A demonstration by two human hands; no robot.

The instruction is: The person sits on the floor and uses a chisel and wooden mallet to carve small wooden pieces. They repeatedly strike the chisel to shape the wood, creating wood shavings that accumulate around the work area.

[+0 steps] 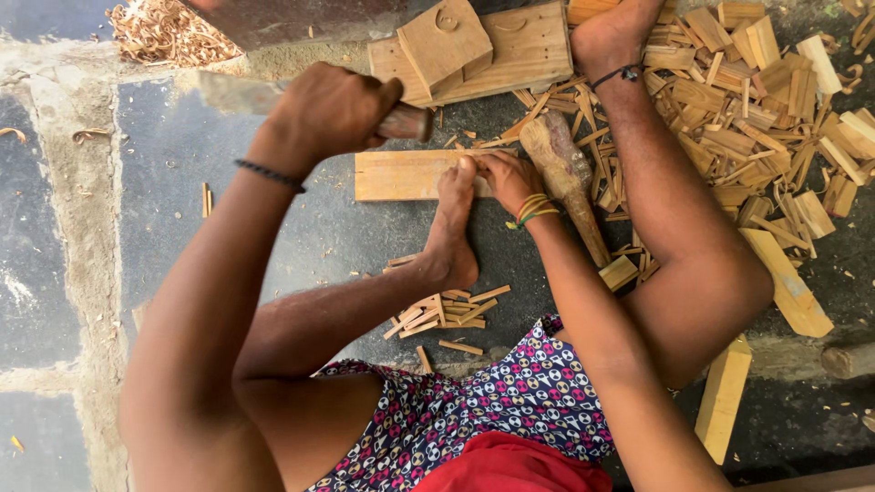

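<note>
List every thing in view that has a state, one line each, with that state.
left hand: raised, closed in a grip on the blade tool
blade tool: held up, blurred
right hand: pressing on the flat board
flat board: lying flat on the floor, pinned by a foot
foot: toes on the board's end
wooden mallet: lying loose beside the right hand
cut wood pieces: scattered in a heap

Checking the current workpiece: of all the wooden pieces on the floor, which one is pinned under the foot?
The long flat plank lying crosswise at centre. The foot's toes and the right hand press its right end; the other planks and offcuts lie loose, untouched.
</note>
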